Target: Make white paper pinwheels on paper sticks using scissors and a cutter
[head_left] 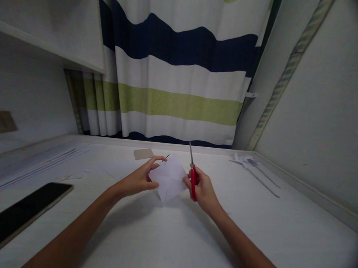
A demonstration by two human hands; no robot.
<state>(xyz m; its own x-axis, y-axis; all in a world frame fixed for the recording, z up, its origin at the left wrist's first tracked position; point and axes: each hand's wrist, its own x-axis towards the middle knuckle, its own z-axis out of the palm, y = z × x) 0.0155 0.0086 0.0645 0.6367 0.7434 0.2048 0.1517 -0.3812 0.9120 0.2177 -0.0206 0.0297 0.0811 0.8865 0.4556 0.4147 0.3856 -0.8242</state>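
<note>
A square of white paper (169,177) with crease lines is held up above the white table, one corner pointing toward me. My left hand (143,176) grips its left side between thumb and fingers. Around the red-handled scissors (194,184) my right hand (204,190) is closed, and its fingertips touch the paper's right edge. The scissor blades point up and away, and look closed together. A thin dark stick-like thing (165,158) shows just behind my left fingers; what it is I cannot make out.
A phone (24,214) lies at the left. Behind it are paper sheets or strips (41,169) and small scraps (67,177). A beige card (143,154) lies near the back edge. Crumpled white paper with thin dark strips (249,162) is at the right. A striped curtain (181,79) hangs behind.
</note>
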